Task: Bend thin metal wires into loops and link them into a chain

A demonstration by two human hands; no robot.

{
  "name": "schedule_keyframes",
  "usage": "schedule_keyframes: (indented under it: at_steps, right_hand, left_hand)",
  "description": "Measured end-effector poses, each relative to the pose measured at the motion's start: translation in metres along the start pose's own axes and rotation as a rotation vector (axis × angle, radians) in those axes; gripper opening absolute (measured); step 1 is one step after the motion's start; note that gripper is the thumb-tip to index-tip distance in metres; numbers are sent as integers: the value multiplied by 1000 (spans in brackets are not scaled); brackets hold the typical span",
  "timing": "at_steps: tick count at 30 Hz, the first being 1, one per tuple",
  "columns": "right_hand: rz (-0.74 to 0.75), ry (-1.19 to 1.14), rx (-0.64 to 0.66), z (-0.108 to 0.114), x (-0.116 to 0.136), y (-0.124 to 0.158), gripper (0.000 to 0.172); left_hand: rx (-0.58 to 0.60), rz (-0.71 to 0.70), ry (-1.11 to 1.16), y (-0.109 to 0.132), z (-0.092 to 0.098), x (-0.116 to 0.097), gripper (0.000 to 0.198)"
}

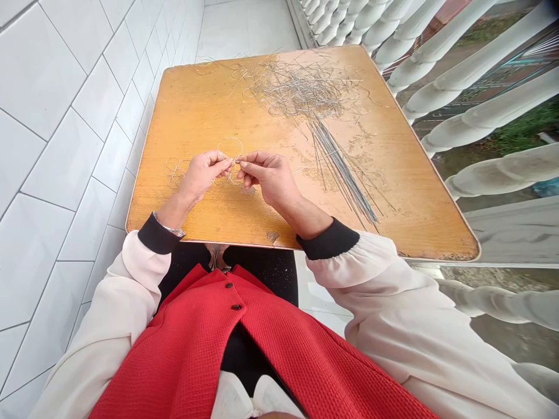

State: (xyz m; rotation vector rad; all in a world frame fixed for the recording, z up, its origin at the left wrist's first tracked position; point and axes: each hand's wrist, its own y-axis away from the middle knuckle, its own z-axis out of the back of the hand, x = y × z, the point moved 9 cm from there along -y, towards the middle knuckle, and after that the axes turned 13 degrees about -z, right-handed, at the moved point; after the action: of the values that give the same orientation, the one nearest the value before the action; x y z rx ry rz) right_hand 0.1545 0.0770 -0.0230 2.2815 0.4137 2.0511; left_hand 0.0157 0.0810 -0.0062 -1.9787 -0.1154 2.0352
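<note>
A thin wire loop (230, 141) rises between my two hands over the wooden table (196, 110). My left hand (204, 173) pinches one side of it with fingers closed. My right hand (267, 174) pinches the other side, thumb and forefinger pressed together. The fingertips nearly meet above the table's near middle.
A tangled heap of fine wire (301, 87) lies at the far side. A bundle of straight wire rods (343, 174) runs toward the near right. Small finished wire loops (174, 170) lie at the left. A white tiled wall stands left, a white balustrade (458, 75) right.
</note>
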Motion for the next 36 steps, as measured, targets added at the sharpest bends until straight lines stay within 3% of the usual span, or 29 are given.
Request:
schedule_keyframes:
  at_steps: [8, 15, 27, 36]
  right_hand:
    - [78, 112, -93, 1, 5, 2, 13]
    - [88, 111, -147, 7, 5, 0, 14]
    - [72, 133, -141, 3, 1, 0, 16]
    - [69, 135, -152, 3, -2, -2, 8]
  left_hand:
    - [64, 23, 9, 3, -3, 1, 22]
    - [62, 107, 73, 3, -2, 9, 38]
    - [-1, 79, 26, 0, 3, 9, 28]
    - [29, 90, -15, 3, -2, 6, 13]
